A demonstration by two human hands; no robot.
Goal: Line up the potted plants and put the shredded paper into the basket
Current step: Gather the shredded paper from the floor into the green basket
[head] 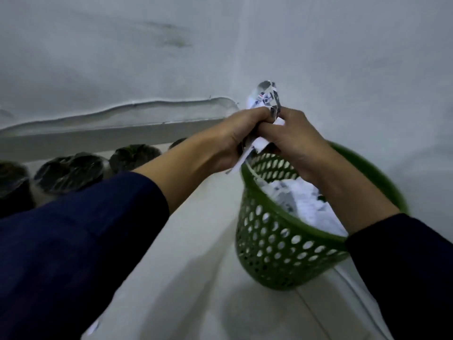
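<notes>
A green perforated plastic basket [274, 244] stands on the pale floor at the right, with white shredded paper [304, 202] lying inside it. Above its rim my left hand [228, 141] and my right hand [291, 141] are pressed together, both closed on one wad of printed paper [266, 96] that sticks out above the fingers and hangs below them. Several dark potted plants stand in a row along the wall base at the left: one [71, 171], another [133, 157], and one [12, 185] at the edge. My left sleeve hides the pots' lower parts.
A grey wall [147, 57] with a raised ledge [110, 123] runs behind the pots, and a second wall meets it in a corner behind the basket. A scrap of paper [94, 326] lies on the floor at the bottom left.
</notes>
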